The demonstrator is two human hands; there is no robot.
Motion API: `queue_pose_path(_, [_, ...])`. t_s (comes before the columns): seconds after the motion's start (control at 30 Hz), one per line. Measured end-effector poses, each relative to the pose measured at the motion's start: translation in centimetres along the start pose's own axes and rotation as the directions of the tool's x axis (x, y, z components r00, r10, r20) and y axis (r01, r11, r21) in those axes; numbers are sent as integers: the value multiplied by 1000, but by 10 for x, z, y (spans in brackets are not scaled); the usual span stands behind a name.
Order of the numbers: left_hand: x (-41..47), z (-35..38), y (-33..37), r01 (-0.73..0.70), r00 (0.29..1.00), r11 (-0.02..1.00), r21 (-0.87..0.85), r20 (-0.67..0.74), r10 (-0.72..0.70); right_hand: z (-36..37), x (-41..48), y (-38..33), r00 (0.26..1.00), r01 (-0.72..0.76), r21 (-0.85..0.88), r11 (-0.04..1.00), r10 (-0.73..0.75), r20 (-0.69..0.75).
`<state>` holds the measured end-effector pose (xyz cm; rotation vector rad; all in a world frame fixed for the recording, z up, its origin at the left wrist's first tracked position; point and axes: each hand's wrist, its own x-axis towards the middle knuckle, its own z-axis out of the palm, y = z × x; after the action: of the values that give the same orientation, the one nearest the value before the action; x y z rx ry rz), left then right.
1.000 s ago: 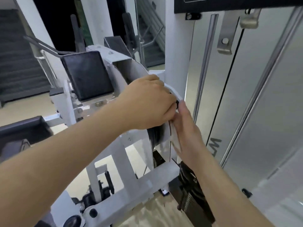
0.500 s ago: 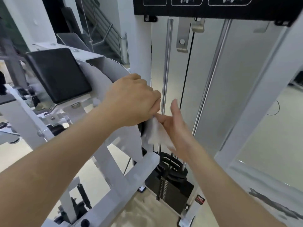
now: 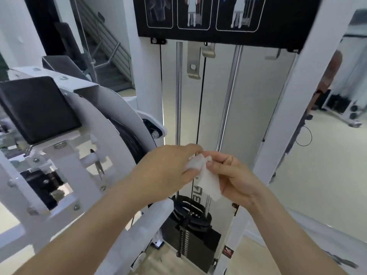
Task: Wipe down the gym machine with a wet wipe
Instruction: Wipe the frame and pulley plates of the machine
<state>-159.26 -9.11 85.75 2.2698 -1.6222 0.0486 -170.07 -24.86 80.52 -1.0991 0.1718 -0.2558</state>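
Wet wipe [image 3: 208, 183] in pinch grip of left hand [image 3: 168, 171] and right hand [image 3: 236, 181] before gym machine [image 3: 148, 86], beige floor [image 3: 317, 185].

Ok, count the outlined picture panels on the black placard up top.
3, side by side on the placard: left panel, middle panel, right panel. The frame cuts off their tops; any above would be hidden.

1 wide-angle view, worn on the head, faces forward and down, close to the white-painted steel gym machine [image 3: 148, 92]. The crumpled white wet wipe [image 3: 208, 183] sits near centre, and the black rectangular weight stack [image 3: 198, 245] lies below it.
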Motion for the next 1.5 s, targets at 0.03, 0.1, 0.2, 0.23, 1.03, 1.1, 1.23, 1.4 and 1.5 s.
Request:
queue_pose_path(0.03, [2, 6, 3, 40, 997, 985, -168, -53, -50, -2, -3, -5, 1000, 7, -15, 1000, -7, -26])
queue_pose_path(0.1, [6, 15, 7, 139, 967, 843, -519, -111, -228, -5, -9, -15, 995, 20, -83, 996, -28, -97])
queue_pose_path(0.2, [11, 25, 16, 167, 941, 462, -871, 1, -338, -13, -13, -23, 978, 10, -72, 997, -25, -209])
queue_pose_path(0.23, [13, 28, 21, 163, 938, 282, -946, 59, -343, -16, -14, -24, 979, -1, -10, 1000, -1, -206])
queue_pose_path(1.03, [7, 141, 60, 164, 625, 53, -985, 62, -778, -83, -21, 43, 950, -35, -194, 980, -28, -311])
queue_pose_path(1.1, [-7, 148, 61, 265, 739, 91, -960, 141, -659, -78, -27, 55, 946, -63, -323, 944, -47, -321])
queue_pose_path(1.23, [-31, 166, 51, 407, 848, 148, -901, 313, -429, -68, -35, 74, 957, -162, -491, 856, 16, -289])
queue_pose_path(1.4, [-68, 192, 26, 468, 707, -64, -882, 417, -571, -59, -49, 107, 948, -303, -554, 776, 188, -256])
queue_pose_path(1.5, [-95, 211, 10, 535, 576, -251, -806, 566, -590, -66, -63, 129, 931, -361, -556, 748, 319, -175])
